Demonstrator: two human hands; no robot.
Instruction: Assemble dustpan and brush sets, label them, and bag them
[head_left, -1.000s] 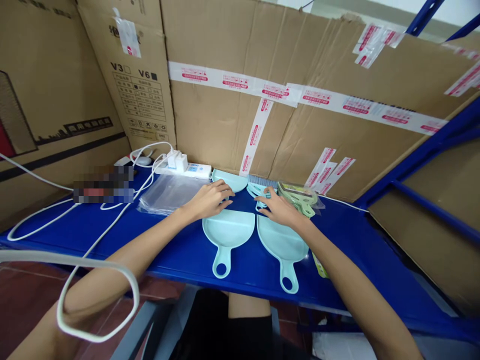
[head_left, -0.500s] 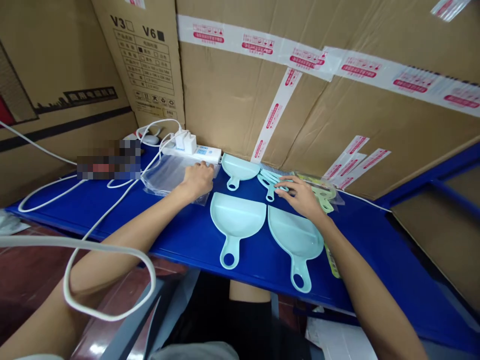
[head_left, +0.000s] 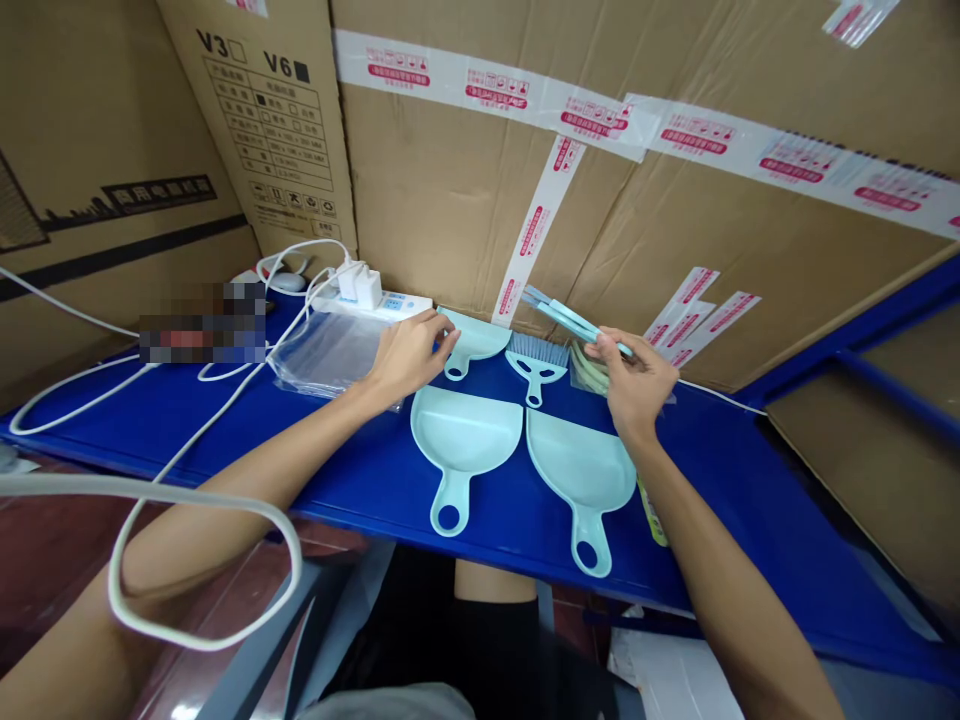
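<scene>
My right hand grips light blue brushes, more than one by the look, raised over the blue table and tilted. Below them one small brush lies bristles toward the cardboard. My left hand, fingers apart and empty, hovers by the rear dustpan and covers its left part. Nearer the front edge lie two light blue dustpans, a left one and a right one, handles toward me. Green items are partly hidden behind my right hand.
Clear plastic bags lie left of my left hand. Behind them is a white power strip with plugs, and a white cable loops across the left side. Tall cardboard stands along the back.
My right hand has lifted the brushes up off the table, leaving one lying there. My left hand has moved slightly right, toward the rear dustpan, and its fingers have spread. The view has shifted slightly.
</scene>
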